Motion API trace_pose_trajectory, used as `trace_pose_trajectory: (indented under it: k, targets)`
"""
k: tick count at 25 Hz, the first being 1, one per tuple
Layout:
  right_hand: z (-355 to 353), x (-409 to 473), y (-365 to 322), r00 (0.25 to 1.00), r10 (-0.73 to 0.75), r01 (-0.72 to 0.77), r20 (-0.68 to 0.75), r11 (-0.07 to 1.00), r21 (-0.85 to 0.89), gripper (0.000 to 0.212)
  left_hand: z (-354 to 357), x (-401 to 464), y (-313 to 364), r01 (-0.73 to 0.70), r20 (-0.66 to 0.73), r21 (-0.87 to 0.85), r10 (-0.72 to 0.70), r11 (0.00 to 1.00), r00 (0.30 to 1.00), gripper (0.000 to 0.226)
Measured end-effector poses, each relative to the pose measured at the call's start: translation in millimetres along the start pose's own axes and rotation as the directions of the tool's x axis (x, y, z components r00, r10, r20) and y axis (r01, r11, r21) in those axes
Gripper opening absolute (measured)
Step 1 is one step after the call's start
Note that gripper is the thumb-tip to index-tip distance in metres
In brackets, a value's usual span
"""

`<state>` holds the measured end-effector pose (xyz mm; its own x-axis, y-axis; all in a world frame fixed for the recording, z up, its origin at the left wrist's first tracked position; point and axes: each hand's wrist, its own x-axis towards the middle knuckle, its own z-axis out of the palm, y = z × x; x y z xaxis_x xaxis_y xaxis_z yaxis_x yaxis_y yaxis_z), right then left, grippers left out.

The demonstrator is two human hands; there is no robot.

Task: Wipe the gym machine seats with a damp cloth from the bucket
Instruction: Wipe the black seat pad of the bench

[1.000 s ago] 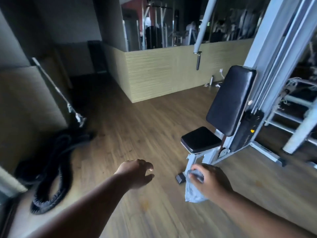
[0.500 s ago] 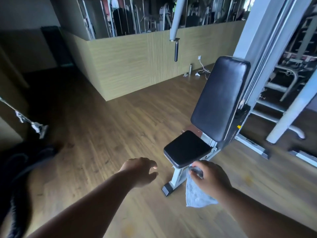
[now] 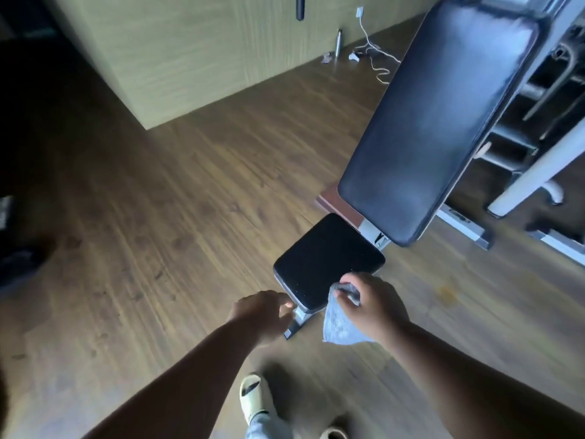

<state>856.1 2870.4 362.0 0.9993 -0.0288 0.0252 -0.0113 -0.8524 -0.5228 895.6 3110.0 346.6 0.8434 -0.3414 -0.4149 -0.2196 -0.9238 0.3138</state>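
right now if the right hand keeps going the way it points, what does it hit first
Most likely the black seat pad: the right hand, holding the grey cloth, points up-left over its near corner. Depth is unclear.

Bare seat (image 3: 327,259); backrest (image 3: 443,122) looming behind.

A metal bottle (image 3: 338,42) stands on the wooden floor (image 3: 190,201) against the pale panelled wall (image 3: 177,49), near a white cable (image 3: 372,55) trailing from a wall socket (image 3: 360,11).
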Motion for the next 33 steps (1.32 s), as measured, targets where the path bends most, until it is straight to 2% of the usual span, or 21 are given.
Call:
trace_pose_trajectory:
  k: [3,6,8,10,12,15,17,19,20,21,23,24,25,26,27,29,30,31,33]
  targets:
    - [16.4,36.8,22.3,0.995,0.074,-0.07,-0.061,0.995,0.067,0.015,12.9,54.4,-15.8,0.071,-0.008,-0.067,-0.071,0.995,0.997,0.037]
    - [38.5,66.8,43.9,0.971,0.19,-0.16,-0.144,0.968,0.195,0.023,22.8,106.4,-31.3,0.126,-0.053,-0.155,-0.135,0.98,0.989,0.039]
    - [66.5,84.9,62.1,0.96,0.253,-0.221,-0.121,0.948,0.227,0.026,34.6,145.1,-39.5,0.127,-0.102,-0.178,-0.146,0.976,0.984,0.044]
    - [101.5,95.4,79.9,0.959,0.275,-0.259,-0.069,0.95,0.176,0.028,52.4,176.9,-45.3,0.129,-0.138,-0.181,-0.155,0.975,0.978,0.052]
    - [137.4,93.2,98.2,0.97,0.238,-0.238,-0.043,0.971,0.009,0.034,75.2,201.8,-48.3,0.148,-0.162,-0.188,-0.179,0.971,0.97,0.055]
    - [185.8,77.7,111.8,0.995,0.094,-0.087,0.026,0.978,-0.19,0.051,104.1,216.9,-53.5,0.188,-0.263,-0.318,-0.277,0.929,0.924,0.048]
    - [215.0,65.4,118.1,0.998,-0.016,0.027,0.054,0.98,-0.195,0.056,121.8,221.1,-51.9,0.164,-0.356,-0.418,-0.327,0.893,0.875,0.044]
    - [226.6,56.8,128.6,0.971,-0.213,0.23,0.104,0.953,-0.197,0.05,130.2,221.0,-48.8,0.151,-0.419,-0.451,-0.358,0.88,0.835,0.043]
    - [224.8,58.7,140.0,0.958,-0.264,0.283,0.115,0.935,-0.212,0.047,133.0,221.7,-46.5,0.152,-0.437,-0.459,-0.372,0.875,0.819,0.041]
    - [219.2,64.7,151.0,0.962,-0.252,0.27,0.105,0.933,-0.236,0.046,134.1,222.6,-44.1,0.154,-0.45,-0.468,-0.384,0.87,0.806,0.039]
    - [206.5,85.3,163.2,0.996,-0.09,0.09,0.014,0.957,-0.275,0.046,134.1,225.3,-41.5,0.149,-0.474,-0.489,-0.405,0.859,0.782,0.033]
    - [205.5,94.3,157.6,1.0,-0.014,0.008,-0.022,0.967,-0.254,0.046,132.7,226.7,-41.7,0.144,-0.488,-0.496,-0.412,0.856,0.77,0.03]
    - [210.7,97.5,145.5,1.0,-0.002,-0.004,-0.026,0.975,-0.224,0.047,132.0,227.3,-42.4,0.138,-0.496,-0.5,-0.414,0.855,0.763,0.029]
    - [220.2,94.5,129.4,0.998,-0.065,0.065,0.01,0.978,-0.199,0.048,131.7,227.3,-43.0,0.125,-0.506,-0.498,-0.405,0.858,0.762,0.029]
    - [231.8,84.6,114.6,0.98,-0.185,0.196,0.075,0.963,-0.185,0.048,131.4,226.9,-43.8,0.105,-0.519,-0.49,-0.386,0.865,0.763,0.03]
    - [237.6,68.0,108.8,0.903,-0.375,0.408,0.209,0.9,-0.151,0.046,131.5,226.3,-47.3,0.064,-0.54,-0.471,-0.345,0.88,0.768,0.031]
    - [230.7,70.8,120.4,0.891,-0.393,0.432,0.228,0.888,-0.158,0.045,131.7,226.1,-49.4,0.058,-0.538,-0.472,-0.339,0.88,0.772,0.03]
    - [221.8,77.6,134.2,0.908,-0.361,0.401,0.213,0.894,-0.198,0.044,132.0,225.7,-50.8,0.063,-0.529,-0.479,-0.345,0.875,0.776,0.031]
    - [203.6,95.7,158.9,0.98,-0.17,0.194,0.106,0.939,-0.283,0.044,133.1,225.6,-52.1,0.077,-0.513,-0.488,-0.357,0.87,0.781,0.031]
